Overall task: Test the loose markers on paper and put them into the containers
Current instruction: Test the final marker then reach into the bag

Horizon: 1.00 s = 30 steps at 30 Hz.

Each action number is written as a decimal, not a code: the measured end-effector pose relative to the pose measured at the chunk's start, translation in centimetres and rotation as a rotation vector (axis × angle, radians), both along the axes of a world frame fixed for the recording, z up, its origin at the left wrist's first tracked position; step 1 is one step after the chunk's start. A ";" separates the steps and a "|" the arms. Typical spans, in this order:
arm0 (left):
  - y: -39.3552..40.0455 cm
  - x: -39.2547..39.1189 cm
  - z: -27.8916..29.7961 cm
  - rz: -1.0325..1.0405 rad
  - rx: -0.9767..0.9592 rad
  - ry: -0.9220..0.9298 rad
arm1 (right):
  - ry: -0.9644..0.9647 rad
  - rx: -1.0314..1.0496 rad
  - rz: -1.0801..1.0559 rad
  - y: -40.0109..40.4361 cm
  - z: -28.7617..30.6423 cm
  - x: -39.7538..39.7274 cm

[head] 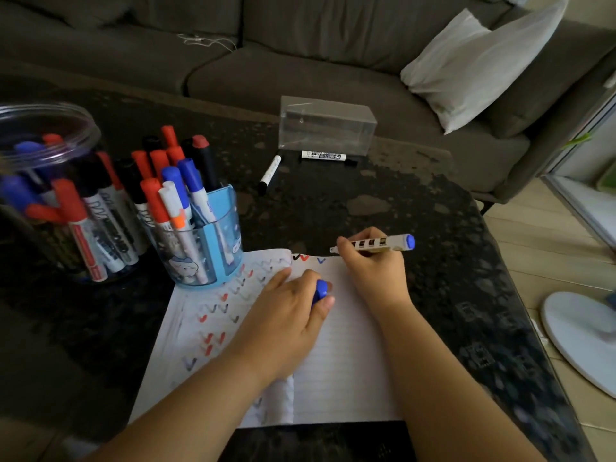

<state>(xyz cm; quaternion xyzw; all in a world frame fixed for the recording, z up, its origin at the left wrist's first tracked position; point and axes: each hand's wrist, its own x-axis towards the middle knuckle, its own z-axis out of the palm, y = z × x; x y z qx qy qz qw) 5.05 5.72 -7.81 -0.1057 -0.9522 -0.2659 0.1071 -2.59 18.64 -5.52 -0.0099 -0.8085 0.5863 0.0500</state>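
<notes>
An open lined notebook lies on the dark table, with red, black and blue check marks on its pages. My right hand grips an uncapped blue marker sideways just above the top edge of the right page, next to a small blue mark. My left hand rests on the notebook and holds the blue cap. Two loose black markers lie further back, one slanted and one in front of a clear box. A blue pen cup and a clear round jar hold several markers.
A clear plastic box stands at the table's far side. Behind it is a grey sofa with a white pillow. A white fan base sits on the wooden floor to the right of the table edge.
</notes>
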 end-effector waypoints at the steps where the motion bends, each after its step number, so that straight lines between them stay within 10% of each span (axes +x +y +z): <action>1: 0.0 0.0 0.1 0.006 0.002 0.006 | 0.000 0.006 0.018 -0.1 -0.1 0.0; 30: -0.2 -0.4 -1.0 -0.029 -0.010 0.006 | -0.006 0.144 -0.066 -0.7 -0.3 -0.5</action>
